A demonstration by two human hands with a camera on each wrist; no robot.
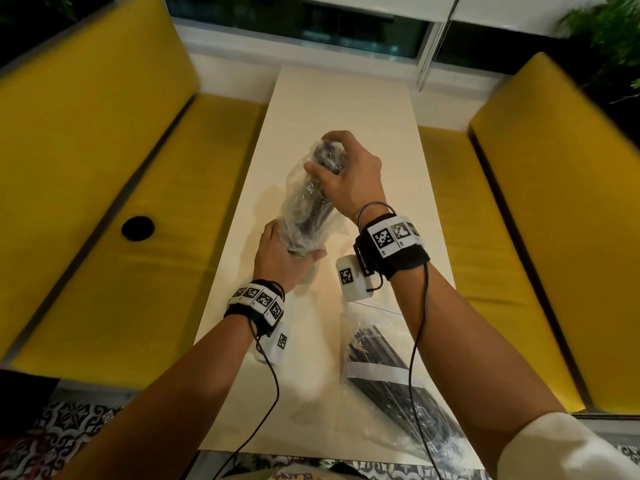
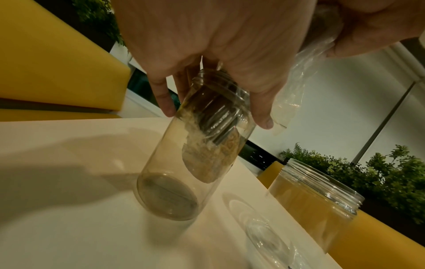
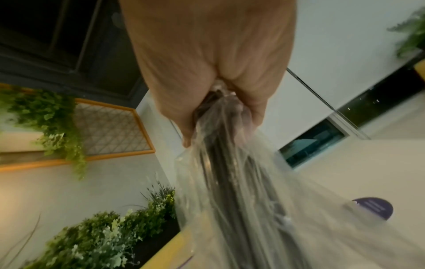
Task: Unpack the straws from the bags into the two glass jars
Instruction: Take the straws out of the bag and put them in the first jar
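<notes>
Straws, black and still sealed in a clear bag (image 1: 391, 382), lie nearest the person at about five o'clock on the pale desk (image 1: 346, 109), partly under the right forearm; this second bag is untouched.

Further out, near the middle of the desk, the left hand (image 1: 280, 258) grips the neck of a clear glass jar (image 2: 184, 163), fingers (image 2: 164, 102) and thumb curled round its threaded mouth. The left wrist view shows the jar tilted, its base on or just above the desk; which, I cannot tell. A second glass jar (image 2: 315, 205) stands empty and upright at its four o'clock, near the desk's edge.

Beyond that, at roughly twelve o'clock from the left hand, the right hand (image 1: 349, 174) is clenched round the upper end of an opened bag (image 1: 304, 202), fingers pinching plastic and the black straw bundle (image 3: 220, 163) together. The bundle's lower end has entered the jar mouth, with the plastic gathered around it.

The step in hand looks like feeding the first bundle into the first jar. Judging by this, the next move calls for setting the jar upright, letting the straws slide to the bottom, then drawing the plastic off upward while the left hand steadies the glass. Loose film could snag on the threads or drag straws back out.

Yellow bench cushions (image 1: 104, 133) flank the desk on either side.
</notes>
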